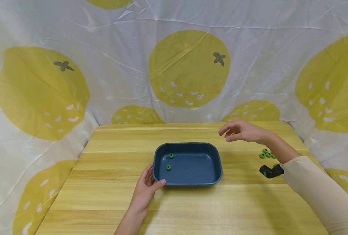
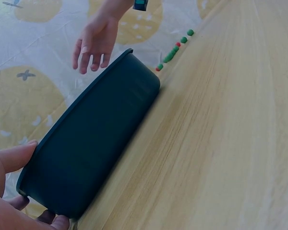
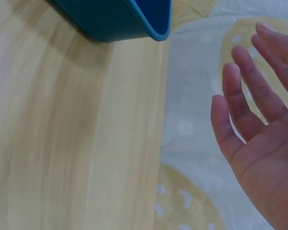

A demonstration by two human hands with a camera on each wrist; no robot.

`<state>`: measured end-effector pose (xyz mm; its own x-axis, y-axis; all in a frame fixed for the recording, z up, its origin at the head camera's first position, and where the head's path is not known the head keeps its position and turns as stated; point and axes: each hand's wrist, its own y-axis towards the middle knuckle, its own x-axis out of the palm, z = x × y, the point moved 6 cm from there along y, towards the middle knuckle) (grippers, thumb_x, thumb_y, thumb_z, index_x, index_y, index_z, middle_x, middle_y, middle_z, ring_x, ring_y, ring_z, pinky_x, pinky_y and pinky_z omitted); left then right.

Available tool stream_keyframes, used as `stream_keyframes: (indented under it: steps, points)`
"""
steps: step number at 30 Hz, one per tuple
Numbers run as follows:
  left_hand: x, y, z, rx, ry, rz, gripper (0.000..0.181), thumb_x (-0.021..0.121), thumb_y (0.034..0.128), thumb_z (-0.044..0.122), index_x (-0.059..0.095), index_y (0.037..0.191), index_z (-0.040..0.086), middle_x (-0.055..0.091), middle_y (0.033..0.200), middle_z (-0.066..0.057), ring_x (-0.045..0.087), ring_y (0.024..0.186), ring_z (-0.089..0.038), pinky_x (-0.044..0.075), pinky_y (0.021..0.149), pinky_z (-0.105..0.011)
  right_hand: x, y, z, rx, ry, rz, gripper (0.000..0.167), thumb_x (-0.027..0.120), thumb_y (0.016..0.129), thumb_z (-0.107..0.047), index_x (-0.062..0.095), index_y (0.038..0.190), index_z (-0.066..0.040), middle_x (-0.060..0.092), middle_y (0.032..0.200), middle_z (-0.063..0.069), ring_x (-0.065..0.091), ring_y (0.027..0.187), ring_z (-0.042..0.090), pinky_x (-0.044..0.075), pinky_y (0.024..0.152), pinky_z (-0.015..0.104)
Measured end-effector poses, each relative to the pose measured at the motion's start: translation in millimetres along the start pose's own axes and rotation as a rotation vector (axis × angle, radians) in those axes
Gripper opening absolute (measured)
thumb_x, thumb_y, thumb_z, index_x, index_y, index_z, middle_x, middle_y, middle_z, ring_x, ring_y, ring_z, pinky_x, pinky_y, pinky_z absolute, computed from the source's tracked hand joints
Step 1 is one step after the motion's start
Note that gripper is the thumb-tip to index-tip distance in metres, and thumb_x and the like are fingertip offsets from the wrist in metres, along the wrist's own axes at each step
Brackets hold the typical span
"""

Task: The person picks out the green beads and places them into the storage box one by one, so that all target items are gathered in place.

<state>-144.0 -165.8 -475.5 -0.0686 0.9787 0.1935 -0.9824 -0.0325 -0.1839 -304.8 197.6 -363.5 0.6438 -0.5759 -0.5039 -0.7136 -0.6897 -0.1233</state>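
A dark blue rectangular tray (image 1: 188,184) stands on the wooden table, with two green beads (image 1: 171,156) (image 1: 168,167) lying in its left part. My left hand (image 1: 144,189) grips the tray's near left corner, thumb on the rim; in the left wrist view the fingers of this hand (image 2: 12,191) curl round the tray's end (image 2: 86,139). My right hand (image 1: 241,131) is raised beyond the tray's right side, holding nothing. In the right wrist view its palm (image 3: 269,139) shows, fingers spread and slightly bent, apart from the tray (image 3: 120,21).
Several green beads (image 1: 268,154) lie on the table to the right, partly behind the right forearm. The left wrist view shows red beads (image 2: 178,44) among green ones. A black wrist device (image 1: 270,171) sits at the right sleeve. A lemon-print cloth (image 1: 188,68) hangs behind the table.
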Motion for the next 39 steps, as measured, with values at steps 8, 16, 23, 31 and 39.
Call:
stream_keyframes:
  steps: [8,16,23,31,39]
  points:
    - [0.8,-0.6,0.7,-0.003,0.01,0.005,0.083,0.076,0.0902,-0.004,0.033,0.161,0.01,0.04,0.158,-0.016,0.042,0.14,-0.033,0.046,0.099,-0.022,-6.9,-17.5,10.5,0.025,0.002,0.035,0.037,0.071,0.1,-0.015,0.065,0.135,-0.005,0.058,0.14,0.019,0.057,0.123,0.039,0.052,0.096,0.039]
    - [-0.5,-0.5,-0.6,0.005,0.001,-0.007,0.084,0.075,0.0903,-0.004,0.033,0.161,0.009,0.04,0.158,-0.016,0.041,0.14,-0.034,0.046,0.099,-0.023,-8.6,-34.9,22.2,0.051,0.003,0.064,0.036,0.07,0.101,-0.015,0.065,0.134,-0.004,0.06,0.138,0.018,0.057,0.123,0.039,0.052,0.096,0.035]
    - [-0.3,-0.3,-0.7,0.002,0.003,-0.004,0.083,0.076,0.0904,-0.003,0.034,0.161,0.01,0.04,0.158,-0.016,0.041,0.141,-0.034,0.046,0.099,-0.023,0.1,-50.5,38.7,0.039,-0.002,0.032,0.034,0.067,0.102,-0.014,0.064,0.134,-0.003,0.058,0.137,0.026,0.057,0.118,0.046,0.053,0.094,0.033]
    - [-0.6,-1.3,-0.4,0.0,0.019,0.001,0.084,0.076,0.0904,-0.003,0.033,0.161,0.009,0.041,0.157,-0.016,0.041,0.141,-0.034,0.045,0.1,-0.022,-1.9,-68.8,54.5,0.068,-0.003,0.072,0.034,0.067,0.102,-0.014,0.064,0.134,-0.003,0.056,0.137,0.028,0.058,0.116,0.047,0.054,0.092,0.037]
    - [-0.8,0.1,-1.1,-0.001,0.016,-0.003,0.085,0.076,0.0902,-0.002,0.032,0.161,0.009,0.039,0.159,-0.016,0.041,0.141,-0.033,0.045,0.1,-0.022,-7.4,-93.5,69.9,0.081,-0.007,0.119,0.039,0.065,0.103,-0.014,0.059,0.138,0.003,0.055,0.138,0.028,0.061,0.119,0.036,0.055,0.091,0.041]
